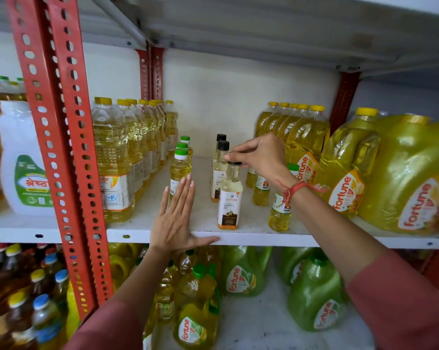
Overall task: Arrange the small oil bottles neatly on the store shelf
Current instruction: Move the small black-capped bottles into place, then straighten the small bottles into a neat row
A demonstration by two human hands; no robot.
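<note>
The cap of the front coconut oil bottle (230, 195) is pinched by the right hand (262, 157); two matching bottles (219, 170) stand just behind that grip. The left hand (174, 218) is laid flat and empty on the shelf (253, 237) edge.

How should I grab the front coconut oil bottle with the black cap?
Probably by the narrow neck just under the black cap, coming from above. The coconut oil bottle stands upright with other bottles close behind it, so the top is freest. The right hand already pinches it there.
</note>
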